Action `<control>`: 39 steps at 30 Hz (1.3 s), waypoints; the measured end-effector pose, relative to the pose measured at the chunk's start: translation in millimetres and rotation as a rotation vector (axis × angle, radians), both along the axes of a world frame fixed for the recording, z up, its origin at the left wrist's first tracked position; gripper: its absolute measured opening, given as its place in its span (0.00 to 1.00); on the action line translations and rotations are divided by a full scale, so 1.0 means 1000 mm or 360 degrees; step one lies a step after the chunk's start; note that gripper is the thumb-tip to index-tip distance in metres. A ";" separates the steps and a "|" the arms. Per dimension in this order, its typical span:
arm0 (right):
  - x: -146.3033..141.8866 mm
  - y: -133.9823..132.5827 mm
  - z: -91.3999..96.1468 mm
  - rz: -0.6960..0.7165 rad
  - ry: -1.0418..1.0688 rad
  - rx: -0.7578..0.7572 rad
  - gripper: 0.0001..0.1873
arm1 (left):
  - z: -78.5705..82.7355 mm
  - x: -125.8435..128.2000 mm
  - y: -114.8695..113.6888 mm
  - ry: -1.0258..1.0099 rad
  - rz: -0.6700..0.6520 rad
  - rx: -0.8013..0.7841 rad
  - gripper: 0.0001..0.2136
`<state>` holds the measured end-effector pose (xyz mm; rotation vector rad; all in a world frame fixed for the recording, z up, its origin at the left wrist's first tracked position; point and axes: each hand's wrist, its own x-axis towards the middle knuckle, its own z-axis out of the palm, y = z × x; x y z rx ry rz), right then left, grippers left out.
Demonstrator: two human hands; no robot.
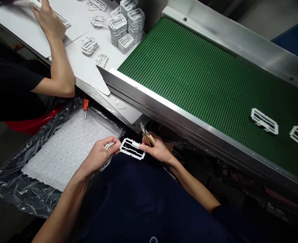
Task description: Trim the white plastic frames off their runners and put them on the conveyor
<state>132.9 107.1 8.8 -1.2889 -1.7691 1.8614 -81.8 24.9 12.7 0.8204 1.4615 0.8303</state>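
A white plastic frame with long slots is stretched between my two hands, in front of my dark blue shirt. My left hand pinches its left end and also keeps other white frames tucked in the palm, partly hidden by the fingers. At the right end, the thumb of my right hand presses on the frame. That same hand holds a pair of cutting pliers, jaws pointing up, with tan handles against the fingers.
A green conveyor belt behind a metal rail carries two white frames. Stacked frames stand on the white table. To the left lies a plastic-lined bin of flat frames with a red-handled tool. A co-worker's arm reaches over the table.
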 end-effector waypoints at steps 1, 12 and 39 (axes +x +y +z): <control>0.001 -0.001 0.000 -0.0003 0.0003 -0.0006 0.13 | 0.000 0.000 0.000 0.0047 -0.0035 0.0024 0.13; -0.002 -0.023 -0.019 0.0138 0.0289 -0.0341 0.16 | 0.008 0.011 -0.003 -0.0148 -0.0119 0.0386 0.07; 0.016 0.010 0.099 0.1451 -0.1155 0.1051 0.24 | 0.025 0.023 -0.011 0.0366 -0.0531 0.0550 0.08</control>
